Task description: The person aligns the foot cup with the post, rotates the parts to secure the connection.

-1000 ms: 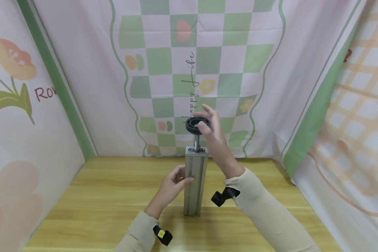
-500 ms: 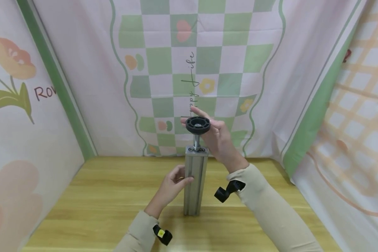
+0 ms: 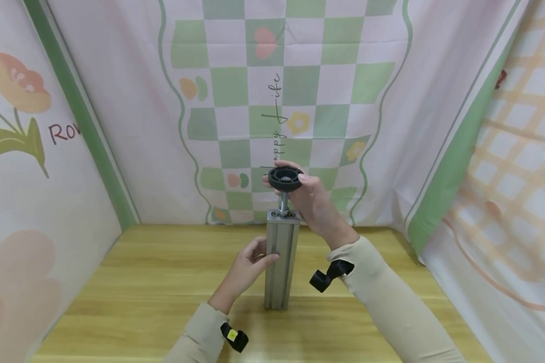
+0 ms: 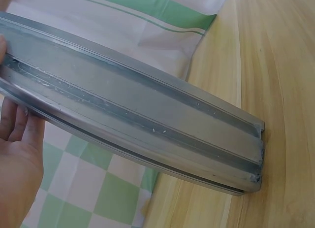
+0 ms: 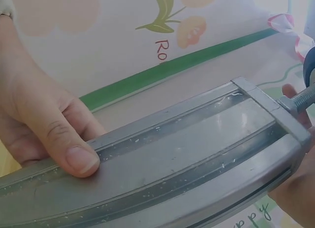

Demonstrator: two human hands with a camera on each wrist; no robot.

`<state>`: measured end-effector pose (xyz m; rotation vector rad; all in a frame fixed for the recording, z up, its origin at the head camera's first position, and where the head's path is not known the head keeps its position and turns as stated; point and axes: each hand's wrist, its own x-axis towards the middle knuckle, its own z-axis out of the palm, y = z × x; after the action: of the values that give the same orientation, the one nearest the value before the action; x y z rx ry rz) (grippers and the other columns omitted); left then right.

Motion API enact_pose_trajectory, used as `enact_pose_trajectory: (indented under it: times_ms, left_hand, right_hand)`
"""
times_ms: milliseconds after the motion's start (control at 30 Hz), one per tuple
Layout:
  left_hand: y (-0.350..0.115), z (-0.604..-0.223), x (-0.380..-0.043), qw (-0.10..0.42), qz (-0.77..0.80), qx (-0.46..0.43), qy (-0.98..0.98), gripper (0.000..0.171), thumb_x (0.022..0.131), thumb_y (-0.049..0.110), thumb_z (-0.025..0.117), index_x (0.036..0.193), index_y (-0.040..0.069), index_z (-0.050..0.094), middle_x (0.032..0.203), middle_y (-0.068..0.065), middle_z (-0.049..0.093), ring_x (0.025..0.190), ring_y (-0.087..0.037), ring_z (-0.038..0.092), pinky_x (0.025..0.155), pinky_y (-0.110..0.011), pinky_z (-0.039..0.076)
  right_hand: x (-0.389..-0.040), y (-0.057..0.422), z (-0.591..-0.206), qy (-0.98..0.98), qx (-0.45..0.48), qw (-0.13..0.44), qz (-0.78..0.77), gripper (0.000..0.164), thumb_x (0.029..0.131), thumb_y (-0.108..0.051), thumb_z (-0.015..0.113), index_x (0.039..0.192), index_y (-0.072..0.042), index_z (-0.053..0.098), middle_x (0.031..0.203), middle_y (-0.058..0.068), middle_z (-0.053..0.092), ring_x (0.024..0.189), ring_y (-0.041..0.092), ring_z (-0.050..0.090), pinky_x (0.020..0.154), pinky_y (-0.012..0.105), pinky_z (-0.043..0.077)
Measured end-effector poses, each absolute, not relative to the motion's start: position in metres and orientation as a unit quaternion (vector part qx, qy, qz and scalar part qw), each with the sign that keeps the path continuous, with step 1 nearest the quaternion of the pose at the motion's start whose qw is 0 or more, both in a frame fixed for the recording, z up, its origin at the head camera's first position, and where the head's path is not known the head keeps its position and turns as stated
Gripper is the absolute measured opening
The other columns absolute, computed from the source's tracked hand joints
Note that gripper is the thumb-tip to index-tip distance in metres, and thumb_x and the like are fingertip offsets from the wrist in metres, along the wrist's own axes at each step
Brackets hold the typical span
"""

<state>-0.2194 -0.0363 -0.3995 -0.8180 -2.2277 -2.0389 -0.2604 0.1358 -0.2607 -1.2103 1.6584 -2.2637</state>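
Observation:
An aluminium profile with lengthwise slots stands upright on the wooden table. My left hand grips it around the middle, thumb across the near face and fingers behind. From the screwed end plate on top rises a threaded rod, which carries a round black levelling foot. My right hand holds that foot by its rim, thumb on the right side and fingers behind it. In the right wrist view the left thumb lies along the profile's slot. Small pale shavings cling inside the slots.
The wooden table stretches out on both sides of the profile. A printed checkered curtain hangs behind it, with patterned cloth walls at left and right.
My right hand has shifted from over the foot to its right side, and its thumb and fingers have closed on the rim. The left hand and the profile have stayed put.

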Motion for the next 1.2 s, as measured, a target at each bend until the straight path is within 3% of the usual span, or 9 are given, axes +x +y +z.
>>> enact_pose_trajectory:
  times_ms: [167, 433, 600, 800, 1033, 1200]
  left_hand:
    - [-0.036, -0.399, -0.219, 0.007, -0.654, -0.262, -0.71, 0.036, 0.088, 0.025, 0.062, 0.121, 0.014, 0.052, 0.104, -0.003, 0.06, 0.1, -0.02, 0.056, 0.089, -0.028, 0.046]
    - [-0.035, -0.4, -0.219, 0.008, -0.656, -0.265, -0.707, 0.036, 0.088, 0.024, 0.062, 0.122, 0.014, 0.052, 0.103, -0.004, 0.06, 0.1, -0.021, 0.056, 0.089, -0.029, 0.046]
    - [-0.035, -0.401, -0.219, 0.01, -0.659, -0.268, -0.703, 0.036, 0.088, 0.024, 0.062, 0.121, 0.013, 0.052, 0.103, -0.005, 0.059, 0.1, -0.023, 0.056, 0.088, -0.03, 0.047]
    - [-0.035, -0.403, -0.22, 0.008, -0.652, -0.27, -0.708, 0.036, 0.088, 0.026, 0.062, 0.121, 0.016, 0.052, 0.104, -0.004, 0.059, 0.1, -0.021, 0.056, 0.088, -0.029, 0.047]
    - [-0.036, -0.403, -0.22, 0.005, -0.652, -0.27, -0.709, 0.036, 0.088, 0.026, 0.061, 0.121, 0.016, 0.052, 0.103, -0.004, 0.058, 0.1, -0.022, 0.055, 0.087, -0.03, 0.047]
    - [-0.036, -0.401, -0.219, 0.001, -0.657, -0.267, -0.705, 0.036, 0.088, 0.027, 0.061, 0.122, 0.016, 0.052, 0.104, -0.004, 0.058, 0.1, -0.022, 0.055, 0.088, -0.03, 0.047]
  right_hand:
    - [-0.256, 0.136, -0.261, 0.549, -0.39, 0.029, -0.738, 0.057, 0.087, -0.041, 0.047, 0.132, -0.008, 0.037, 0.118, 0.016, 0.053, 0.114, 0.032, 0.048, 0.094, 0.038, 0.032]
    - [-0.248, 0.135, -0.261, 0.6, -0.361, -0.044, -0.713, 0.054, 0.085, -0.035, 0.049, 0.127, -0.004, 0.034, 0.122, 0.019, 0.04, 0.113, 0.031, 0.043, 0.102, 0.041, 0.027]
    - [-0.244, 0.134, -0.261, 0.634, -0.334, -0.068, -0.694, 0.049, 0.085, -0.032, 0.047, 0.125, -0.008, 0.035, 0.123, 0.018, 0.042, 0.112, 0.029, 0.043, 0.1, 0.041, 0.029]
    - [-0.238, 0.131, -0.26, 0.652, -0.301, -0.093, -0.689, 0.035, 0.084, -0.034, 0.051, 0.11, -0.019, 0.034, 0.115, 0.018, 0.045, 0.105, 0.028, 0.045, 0.092, 0.039, 0.031]
    - [-0.235, 0.128, -0.258, 0.628, -0.285, -0.082, -0.719, 0.032, 0.084, -0.027, 0.057, 0.102, -0.021, 0.032, 0.108, 0.013, 0.047, 0.098, 0.023, 0.045, 0.085, 0.035, 0.033]
    - [-0.23, 0.123, -0.255, 0.633, -0.261, -0.103, -0.721, 0.038, 0.084, -0.025, 0.064, 0.099, -0.019, 0.029, 0.105, 0.012, 0.047, 0.086, 0.019, 0.047, 0.057, 0.024, 0.036]
